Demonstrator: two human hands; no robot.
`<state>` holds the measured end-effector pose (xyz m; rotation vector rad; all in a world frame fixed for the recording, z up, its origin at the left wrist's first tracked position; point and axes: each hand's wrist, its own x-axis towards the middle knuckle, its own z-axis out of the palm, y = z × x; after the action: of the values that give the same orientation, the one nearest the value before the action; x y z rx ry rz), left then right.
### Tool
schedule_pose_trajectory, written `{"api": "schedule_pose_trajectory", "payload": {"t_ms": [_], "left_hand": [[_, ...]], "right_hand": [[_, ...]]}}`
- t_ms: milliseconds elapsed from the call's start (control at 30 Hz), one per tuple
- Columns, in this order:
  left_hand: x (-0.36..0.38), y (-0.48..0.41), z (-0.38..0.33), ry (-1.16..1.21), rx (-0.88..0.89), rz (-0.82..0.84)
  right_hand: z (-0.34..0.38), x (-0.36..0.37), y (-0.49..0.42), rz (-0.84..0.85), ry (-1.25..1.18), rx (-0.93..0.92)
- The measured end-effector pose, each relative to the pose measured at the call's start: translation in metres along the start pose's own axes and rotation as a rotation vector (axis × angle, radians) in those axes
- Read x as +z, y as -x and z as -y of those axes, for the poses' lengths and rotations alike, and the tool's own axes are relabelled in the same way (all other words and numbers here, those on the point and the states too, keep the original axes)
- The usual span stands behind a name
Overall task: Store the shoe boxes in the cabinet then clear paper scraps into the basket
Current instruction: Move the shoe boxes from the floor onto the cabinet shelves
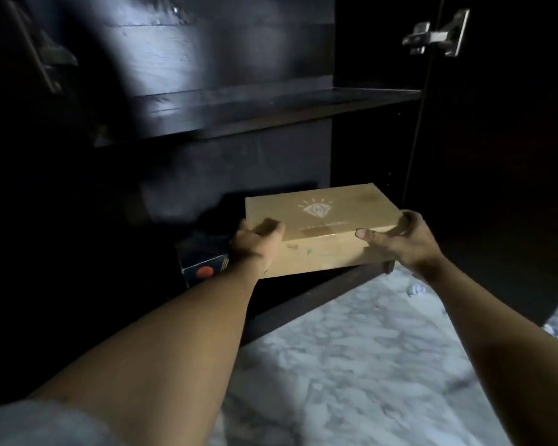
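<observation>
A tan cardboard shoe box [319, 220] with a pale diamond logo on its lid sits at the mouth of the dark cabinet's bottom compartment. My left hand [255, 241] grips its left end and my right hand [400, 239] grips its right end, thumb on the lid. The box pokes out slightly over the cabinet's bottom edge [303, 300]. A dark shoe box [203, 265] with a red dot stands in the same compartment, just left of the tan one, partly hidden by my left wrist.
An empty dark shelf [255, 111] runs above the compartment. The open cabinet door [496, 156] with a metal hinge [438, 35] stands at the right. A crumpled paper scrap [416, 289] lies on the white marble floor [351, 365] near the door.
</observation>
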<state>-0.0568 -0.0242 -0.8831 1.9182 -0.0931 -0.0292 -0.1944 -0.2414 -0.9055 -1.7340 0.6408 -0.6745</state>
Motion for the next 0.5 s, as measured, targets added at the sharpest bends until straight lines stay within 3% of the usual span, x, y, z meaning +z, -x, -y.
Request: {"api": "schedule_pose_trajectory", "payload": {"t_ms": [167,400,500], "left_hand": [[-0.016,-0.041,0.016,0.117,-0.081,-0.081],[-0.034,-0.068,0.046,0.163,-0.107,-0.323],[-0.035,-0.078,0.061,0.24,-0.08,-0.33]], "right_hand": [[0.011,0.06,-0.042,0.061,-0.095,-0.083],[-0.03,0.138,-0.087,0.133,-0.139,-0.072],[-0.023,0.164,-0.075,0.128,-0.158,-0.063]]}}
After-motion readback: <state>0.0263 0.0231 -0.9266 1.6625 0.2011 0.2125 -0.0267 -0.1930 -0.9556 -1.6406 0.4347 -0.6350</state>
